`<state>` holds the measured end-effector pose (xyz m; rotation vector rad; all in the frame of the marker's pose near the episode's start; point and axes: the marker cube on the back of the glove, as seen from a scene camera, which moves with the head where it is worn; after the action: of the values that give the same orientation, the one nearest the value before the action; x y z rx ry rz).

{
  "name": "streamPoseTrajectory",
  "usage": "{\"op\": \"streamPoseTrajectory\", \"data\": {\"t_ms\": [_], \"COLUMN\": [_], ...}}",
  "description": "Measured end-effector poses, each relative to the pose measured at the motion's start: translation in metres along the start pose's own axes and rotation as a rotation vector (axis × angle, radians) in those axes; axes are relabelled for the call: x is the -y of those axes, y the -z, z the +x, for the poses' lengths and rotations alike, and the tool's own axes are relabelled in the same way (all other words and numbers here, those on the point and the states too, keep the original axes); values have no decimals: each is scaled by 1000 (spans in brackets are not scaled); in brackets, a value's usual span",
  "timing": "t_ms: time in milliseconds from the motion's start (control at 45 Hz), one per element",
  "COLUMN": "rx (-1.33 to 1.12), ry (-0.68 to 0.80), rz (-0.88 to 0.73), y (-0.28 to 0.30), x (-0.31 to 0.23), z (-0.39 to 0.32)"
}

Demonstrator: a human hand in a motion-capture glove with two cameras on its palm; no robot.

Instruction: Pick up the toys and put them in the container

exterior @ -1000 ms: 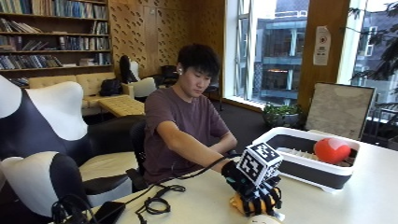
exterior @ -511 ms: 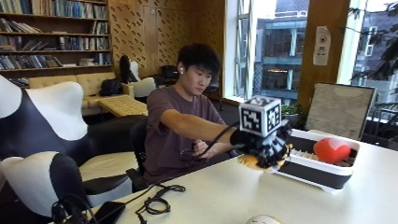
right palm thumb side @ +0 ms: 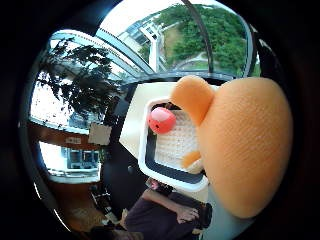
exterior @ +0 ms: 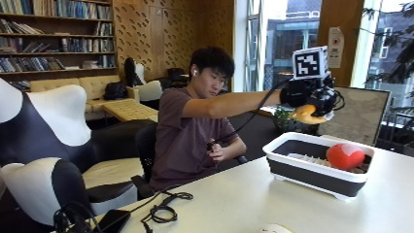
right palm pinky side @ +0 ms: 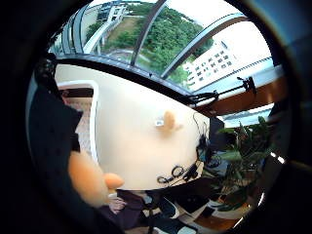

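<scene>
High above the container, the outstretched right hand grips an orange toy.

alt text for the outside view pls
A seated person's gloved right hand holds an orange plush toy in the air above a white and black container on a pale table. A red toy already lies inside.

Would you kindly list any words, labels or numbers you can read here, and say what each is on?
None can be read.
Sign on the wooden pillar: print too small.
Book spines on the shelves: too blurred.
Container, red toy, orange toy: no lettering visible.
</scene>
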<state>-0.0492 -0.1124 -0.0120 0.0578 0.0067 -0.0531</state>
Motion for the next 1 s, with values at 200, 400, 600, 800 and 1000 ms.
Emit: {"op": "streamPoseTrajectory", "data": {"t_ms": [200,400,600,800,1000], "rx": [-12,-90,61,81,93], "ry": [-5,21,49,78,82], "rz": [-31,-88,-481,-389,-341], "y": [-48,-98,-139,-127,-114], "x": [26,43,36,35,28], "z": [-46,-55,-67,-62,-82]}}
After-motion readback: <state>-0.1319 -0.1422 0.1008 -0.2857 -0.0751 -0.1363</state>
